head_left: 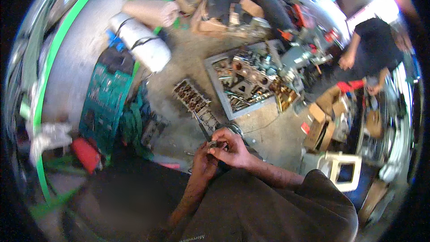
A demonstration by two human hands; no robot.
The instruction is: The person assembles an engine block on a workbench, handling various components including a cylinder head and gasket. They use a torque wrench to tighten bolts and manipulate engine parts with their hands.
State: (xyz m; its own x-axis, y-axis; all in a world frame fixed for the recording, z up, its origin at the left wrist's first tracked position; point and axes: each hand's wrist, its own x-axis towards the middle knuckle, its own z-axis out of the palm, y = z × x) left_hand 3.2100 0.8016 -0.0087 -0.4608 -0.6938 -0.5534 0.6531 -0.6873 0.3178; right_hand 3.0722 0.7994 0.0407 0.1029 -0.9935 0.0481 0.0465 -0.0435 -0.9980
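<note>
Close to my body, both hands meet around a small dark metal part (217, 144), whose exact kind I cannot make out. My right hand (234, 149) pinches it between thumb and fingers from the right. From the left, the fingers of my left hand (204, 162) close against the same part. A long thin dark tool (201, 124) sticks out ahead of my left hand; whether that hand grips it is hidden. Beyond my hands, an engine cylinder head (191, 95) lies on the floor, with a flat metal piece (208, 120) with openings beside its near end.
A grey-rimmed tray (218, 90) full of engine parts and tools lies ahead. Another person (374, 47) bends at the right near cardboard boxes (319, 127). A green tool case (106, 101), a white wrapped roll (142, 45) and a green metal frame (50, 69) stand left.
</note>
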